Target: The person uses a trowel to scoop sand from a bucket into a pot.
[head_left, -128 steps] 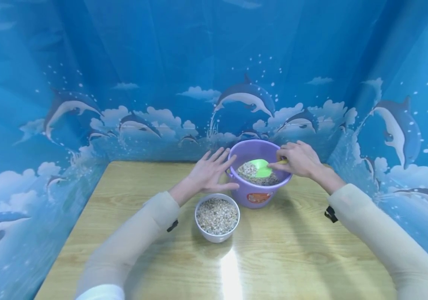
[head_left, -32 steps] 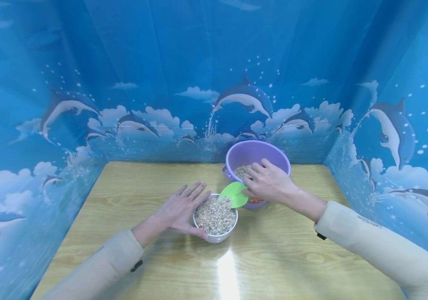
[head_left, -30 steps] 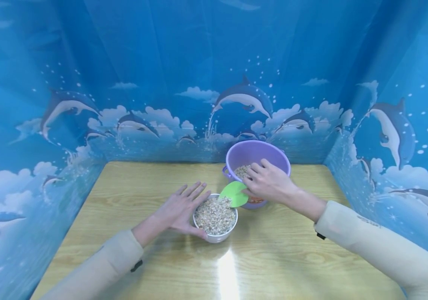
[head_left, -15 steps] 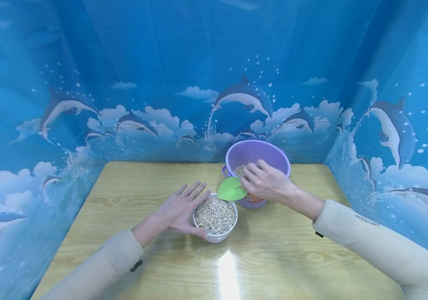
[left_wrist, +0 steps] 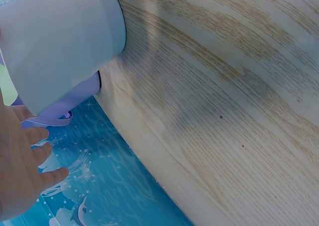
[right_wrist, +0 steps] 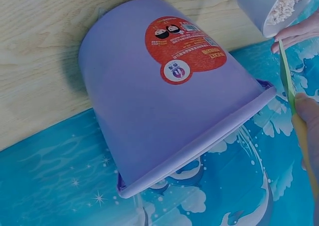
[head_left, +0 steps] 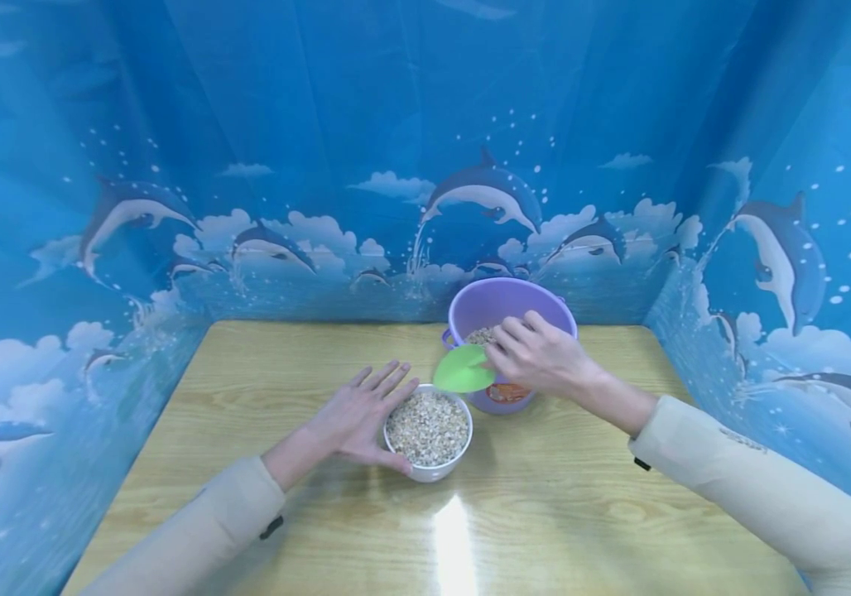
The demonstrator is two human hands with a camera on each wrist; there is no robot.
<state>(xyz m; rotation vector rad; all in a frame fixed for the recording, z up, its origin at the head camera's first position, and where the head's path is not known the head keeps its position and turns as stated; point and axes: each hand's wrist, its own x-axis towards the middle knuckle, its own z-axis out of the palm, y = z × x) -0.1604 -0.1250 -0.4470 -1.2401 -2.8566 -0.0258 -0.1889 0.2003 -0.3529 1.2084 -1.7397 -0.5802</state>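
Observation:
A white bowl [head_left: 431, 474] heaped with small pale gravel [head_left: 427, 429] stands on the table. My left hand [head_left: 354, 418] rests along its left side, fingers spread and straight, thumb at the near edge. In my right hand [head_left: 537, 356] I grip the yellow handle of a toy shovel [right_wrist: 304, 141]. Its green blade [head_left: 463, 370] hangs just above the bowl's far rim; I see no gravel on it. Behind, a purple bucket [head_left: 511, 302] holds more gravel [head_left: 481, 335], partly hidden by the right hand. In the left wrist view the bowl's wall [left_wrist: 70, 41] covers part of the bucket.
The wooden table [head_left: 582, 505] extends in front of the bowl and to both sides. A blue dolphin-print sheet [head_left: 306, 165] closes off the back and both sides. The bucket stands near the table's back edge, with a red label [right_wrist: 187, 44] on its wall.
The shovel has come out of the bucket with gravel, tipped it into the bowl, then risen a little off the gravel. My left hand has moved from the bucket's rim to the bowl.

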